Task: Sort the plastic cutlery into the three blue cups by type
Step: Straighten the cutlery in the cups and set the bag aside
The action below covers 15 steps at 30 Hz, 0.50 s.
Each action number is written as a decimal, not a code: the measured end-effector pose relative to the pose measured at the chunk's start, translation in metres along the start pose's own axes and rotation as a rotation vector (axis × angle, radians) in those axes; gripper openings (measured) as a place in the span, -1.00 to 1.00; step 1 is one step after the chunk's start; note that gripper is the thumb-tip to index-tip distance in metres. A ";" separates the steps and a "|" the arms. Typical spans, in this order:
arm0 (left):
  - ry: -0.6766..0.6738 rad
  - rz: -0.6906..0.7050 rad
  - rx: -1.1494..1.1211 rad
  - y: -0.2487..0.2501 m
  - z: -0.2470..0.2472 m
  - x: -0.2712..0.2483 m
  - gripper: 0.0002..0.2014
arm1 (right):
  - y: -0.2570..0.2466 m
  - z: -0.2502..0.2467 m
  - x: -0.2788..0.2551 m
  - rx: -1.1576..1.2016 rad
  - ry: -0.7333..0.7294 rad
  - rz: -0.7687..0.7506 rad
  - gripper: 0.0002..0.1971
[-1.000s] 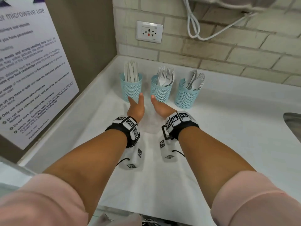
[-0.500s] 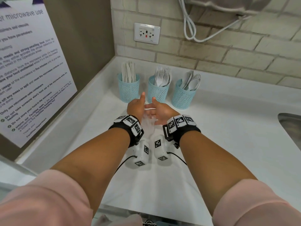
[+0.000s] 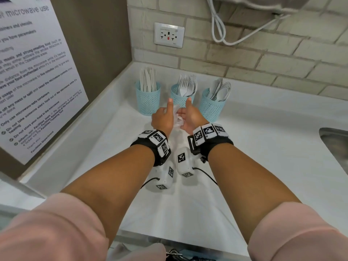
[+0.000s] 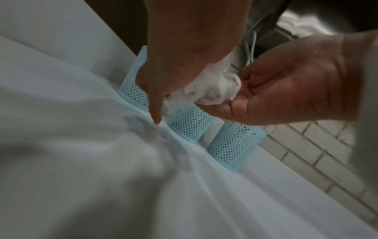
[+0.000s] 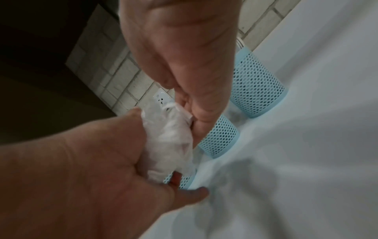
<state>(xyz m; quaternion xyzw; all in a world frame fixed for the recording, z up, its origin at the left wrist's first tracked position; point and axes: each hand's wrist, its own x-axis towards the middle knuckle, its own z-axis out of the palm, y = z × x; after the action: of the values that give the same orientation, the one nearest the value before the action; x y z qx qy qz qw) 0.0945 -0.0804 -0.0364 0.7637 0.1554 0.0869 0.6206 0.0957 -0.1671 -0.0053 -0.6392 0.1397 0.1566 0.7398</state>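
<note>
Cups: 3 blue mesh cups are lined up by the brick wall: knives in the left cup, forks in the middle cup, spoons in the right cup.
Wrapper: 1 crumpled clear plastic wrapper is held just before the middle cup.
Left hand: wrapper is grasped, thumb raised.
Right hand: fingers are curled on the wrapper.
Wrist views: cup contents are hidden.

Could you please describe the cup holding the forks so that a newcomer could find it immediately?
Look into the corner of the white counter under the wall socket, where three blue mesh cups stand in a row. The fork cup is the middle one, directly behind the person's hands, tines pointing up.
</note>
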 end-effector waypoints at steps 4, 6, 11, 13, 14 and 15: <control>0.090 0.076 0.021 -0.001 -0.002 0.000 -0.52 | -0.001 0.009 -0.002 -0.101 0.055 0.001 -0.32; 0.131 0.153 0.012 -0.003 -0.004 -0.004 -0.55 | -0.001 0.014 -0.004 -0.185 0.063 0.064 -0.32; 0.080 0.250 -0.057 0.003 -0.004 -0.015 -0.72 | 0.003 0.018 -0.006 -0.179 -0.012 0.003 -0.46; -0.025 0.210 -0.126 0.007 -0.004 -0.017 -0.60 | 0.003 0.020 -0.005 -0.172 -0.004 -0.035 -0.44; -0.065 0.205 -0.150 0.008 -0.004 -0.016 -0.51 | 0.003 0.023 -0.005 -0.250 0.012 -0.062 -0.40; -0.081 0.199 -0.161 0.009 -0.005 -0.016 -0.44 | 0.002 0.025 -0.006 -0.357 0.033 -0.097 -0.34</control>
<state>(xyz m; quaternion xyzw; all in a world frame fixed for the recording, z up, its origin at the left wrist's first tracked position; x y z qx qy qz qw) 0.0797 -0.0832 -0.0256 0.7259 0.0462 0.1295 0.6739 0.0896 -0.1424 -0.0011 -0.7687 0.0910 0.1325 0.6191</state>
